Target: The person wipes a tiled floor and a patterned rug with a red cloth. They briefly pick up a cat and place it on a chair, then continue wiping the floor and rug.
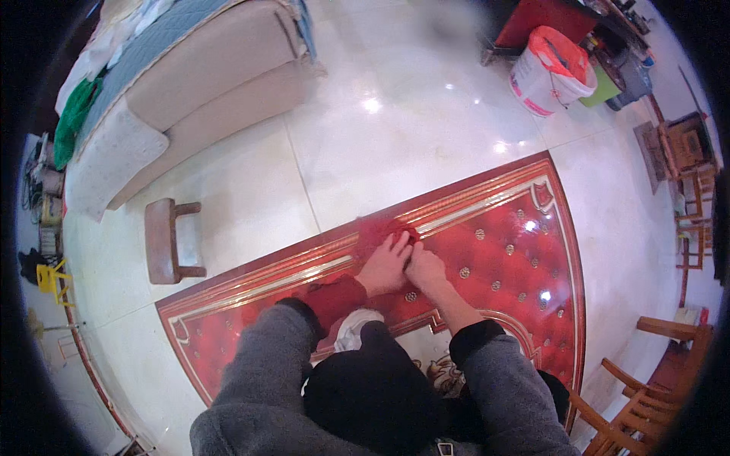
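Handling the dark red piece (374,232), which looks soft but is too blurred to name more closely, calls for both hands working close together, as they are here: ahead of the body, over the far border of the glossy red patterned mat (480,257). The left hand (386,270) reaches out with its fingers extended at the piece; whether its grip truly pinches it, I cannot tell. The right hand (427,267) is curled in just beside it, so I cannot tell what that grip closes on, if anything. The better division, I judge, is letting the left steady the piece while the right does the finer work, with short, gentle pulls so it neither slips nor tears. Red over red hides the edges; tilting the piece toward the pale tiled floor (342,167) would show them better. The dark cuff (473,340) sits well back from the right fingers, a good place for it.
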### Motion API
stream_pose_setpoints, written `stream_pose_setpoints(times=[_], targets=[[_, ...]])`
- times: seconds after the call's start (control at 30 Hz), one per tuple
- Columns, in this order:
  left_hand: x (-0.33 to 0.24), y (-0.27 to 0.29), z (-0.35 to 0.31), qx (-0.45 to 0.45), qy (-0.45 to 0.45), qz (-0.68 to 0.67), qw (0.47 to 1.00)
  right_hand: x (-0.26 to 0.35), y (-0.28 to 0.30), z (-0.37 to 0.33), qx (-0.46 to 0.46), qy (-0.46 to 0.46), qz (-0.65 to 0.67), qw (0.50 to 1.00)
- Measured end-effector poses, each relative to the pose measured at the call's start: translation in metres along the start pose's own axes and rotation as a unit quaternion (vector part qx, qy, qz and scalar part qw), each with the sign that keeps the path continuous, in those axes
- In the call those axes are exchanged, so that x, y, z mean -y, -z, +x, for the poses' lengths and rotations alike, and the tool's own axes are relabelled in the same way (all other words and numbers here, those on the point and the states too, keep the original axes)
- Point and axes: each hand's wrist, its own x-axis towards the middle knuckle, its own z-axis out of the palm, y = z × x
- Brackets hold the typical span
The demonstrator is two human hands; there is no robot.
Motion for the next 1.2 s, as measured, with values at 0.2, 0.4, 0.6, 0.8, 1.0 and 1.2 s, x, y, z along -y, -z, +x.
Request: stream_pose_setpoints(times=[0.2,0.4,0.6,0.8,1.0,1.2], targets=[[0.035,0.021,0.073,0.124,-0.156,0.171,0.965,-0.087,0.051,0.021,-0.087,-0.045,-0.044,0.994],[0.109,0.053,0.085,-0.056,0.267,0.169,0.947,-0.110,0.113,0.020,-0.037,0.041,-0.074,0.996],[0.121,0.067,-0.049,-0.114,0.563,0.060,0.816,-0.152,0.133,-0.032,-0.001,0.166,-0.121,0.979],[0.033,-0.007,-0.024,-0.129,0.636,0.068,0.758,-0.231,0.047,-0.153,0.171,0.155,-0.047,0.972],[-0.083,-0.064,0.049,0.091,0.201,0.107,0.969,-0.226,-0.024,-0.214,0.150,0.036,0.048,0.987],[-0.129,-0.090,0.004,0.262,-0.266,0.141,0.917,-0.191,-0.017,-0.263,0.045,0.078,0.164,0.982]])
